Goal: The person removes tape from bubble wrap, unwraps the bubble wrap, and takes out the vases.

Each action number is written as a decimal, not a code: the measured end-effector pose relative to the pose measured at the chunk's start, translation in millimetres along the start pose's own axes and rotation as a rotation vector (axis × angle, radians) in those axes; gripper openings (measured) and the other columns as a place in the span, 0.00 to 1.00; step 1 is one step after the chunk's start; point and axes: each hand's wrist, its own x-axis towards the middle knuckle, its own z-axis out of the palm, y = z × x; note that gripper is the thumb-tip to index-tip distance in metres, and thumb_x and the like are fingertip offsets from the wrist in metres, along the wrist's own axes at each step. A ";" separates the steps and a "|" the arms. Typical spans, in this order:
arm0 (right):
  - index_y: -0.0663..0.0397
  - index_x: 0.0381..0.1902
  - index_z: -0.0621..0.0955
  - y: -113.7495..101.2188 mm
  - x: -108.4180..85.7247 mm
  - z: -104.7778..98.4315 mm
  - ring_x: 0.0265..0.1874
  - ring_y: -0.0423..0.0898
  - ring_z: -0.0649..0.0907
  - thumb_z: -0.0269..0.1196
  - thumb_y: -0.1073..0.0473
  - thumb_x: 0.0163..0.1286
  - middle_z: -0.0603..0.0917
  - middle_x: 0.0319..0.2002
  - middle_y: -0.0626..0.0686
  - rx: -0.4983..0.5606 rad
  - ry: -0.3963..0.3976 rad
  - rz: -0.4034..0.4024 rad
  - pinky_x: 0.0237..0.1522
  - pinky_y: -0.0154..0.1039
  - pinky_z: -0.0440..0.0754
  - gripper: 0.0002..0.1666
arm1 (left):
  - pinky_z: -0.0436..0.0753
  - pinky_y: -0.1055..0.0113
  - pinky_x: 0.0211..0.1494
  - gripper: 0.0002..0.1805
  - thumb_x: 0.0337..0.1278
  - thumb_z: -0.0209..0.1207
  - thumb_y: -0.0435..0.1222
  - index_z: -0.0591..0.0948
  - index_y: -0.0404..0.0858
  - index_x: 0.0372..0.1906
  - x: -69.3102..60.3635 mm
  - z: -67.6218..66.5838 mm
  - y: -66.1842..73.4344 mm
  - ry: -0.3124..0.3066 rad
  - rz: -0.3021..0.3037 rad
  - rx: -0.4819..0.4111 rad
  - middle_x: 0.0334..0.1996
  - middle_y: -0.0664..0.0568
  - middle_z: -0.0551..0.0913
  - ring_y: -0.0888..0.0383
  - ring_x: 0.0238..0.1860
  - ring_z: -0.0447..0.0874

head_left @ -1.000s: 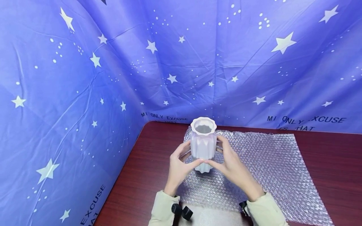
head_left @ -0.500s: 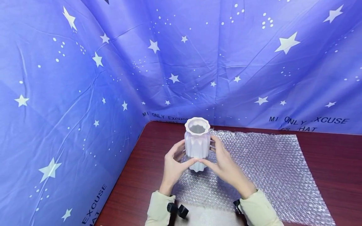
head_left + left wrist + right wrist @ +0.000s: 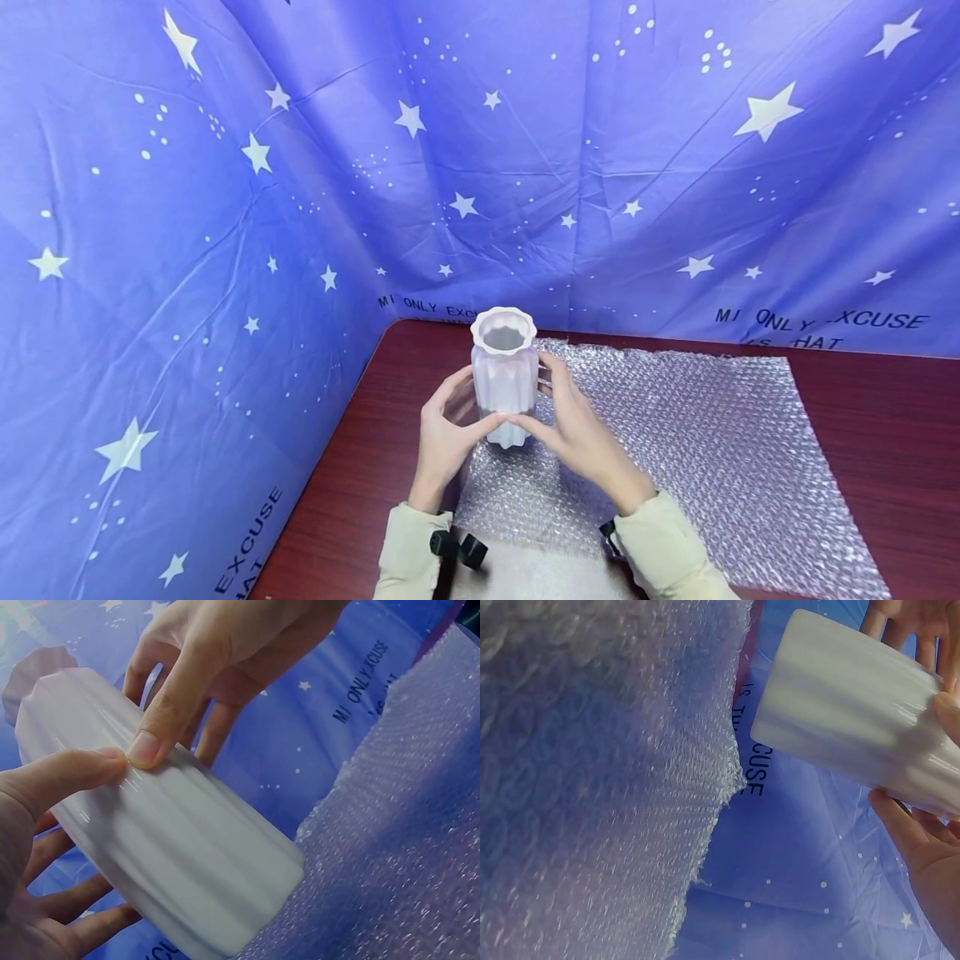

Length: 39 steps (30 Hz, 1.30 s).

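Observation:
A pale, fluted vase (image 3: 506,379) with a scalloped rim stands upright between both hands in the head view. My left hand (image 3: 444,433) grips its left side, and my right hand (image 3: 581,429) grips its right side. The two thumbs meet at the front of the vase, low on its body. In the left wrist view the vase (image 3: 180,825) shows its smooth ridges, with fingers spread behind it. The right wrist view shows the vase's closed base end (image 3: 795,690). Whether the base touches the bubble wrap (image 3: 697,450) below cannot be told.
The bubble wrap covers much of the dark red wooden table (image 3: 337,467), its far edge near the back. A blue curtain with white stars (image 3: 570,167) hangs behind and at the left. Small black devices (image 3: 459,547) sit at the left cuff.
Both hands have carried the vase leftward, toward the left edge of the bubble wrap. The grip looks the same throughout. The head view has shifted slightly.

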 end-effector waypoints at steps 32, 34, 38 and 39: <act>0.56 0.74 0.56 -5.5 31.1 30.3 0.63 0.58 0.77 0.72 0.56 0.61 0.69 0.68 0.61 0.013 -0.001 -0.048 0.62 0.53 0.78 0.51 | 0.78 0.63 0.64 0.38 0.44 0.71 0.20 0.74 0.33 0.66 9.0 -27.1 -4.5 0.071 -0.010 -0.063 0.62 0.38 0.77 0.53 0.64 0.77; 0.56 0.74 0.56 -6.2 33.2 33.0 0.62 0.58 0.77 0.72 0.56 0.61 0.69 0.68 0.62 0.008 0.000 -0.042 0.61 0.54 0.78 0.51 | 0.78 0.64 0.64 0.38 0.45 0.71 0.20 0.73 0.33 0.66 9.9 -29.1 -5.7 0.076 -0.013 -0.063 0.63 0.38 0.77 0.54 0.65 0.76; 0.55 0.74 0.56 -7.6 37.9 38.2 0.62 0.57 0.78 0.72 0.56 0.61 0.69 0.68 0.62 0.013 -0.004 -0.035 0.60 0.53 0.79 0.50 | 0.77 0.64 0.65 0.38 0.46 0.69 0.19 0.72 0.33 0.67 11.8 -33.1 -6.9 0.083 -0.018 -0.078 0.64 0.39 0.76 0.54 0.66 0.75; 0.54 0.74 0.56 -7.9 38.9 39.4 0.62 0.57 0.78 0.72 0.56 0.61 0.70 0.68 0.61 0.016 -0.006 -0.035 0.60 0.53 0.79 0.50 | 0.76 0.64 0.66 0.39 0.46 0.69 0.19 0.72 0.33 0.68 12.2 -34.0 -6.8 0.085 -0.021 -0.086 0.65 0.39 0.76 0.54 0.66 0.74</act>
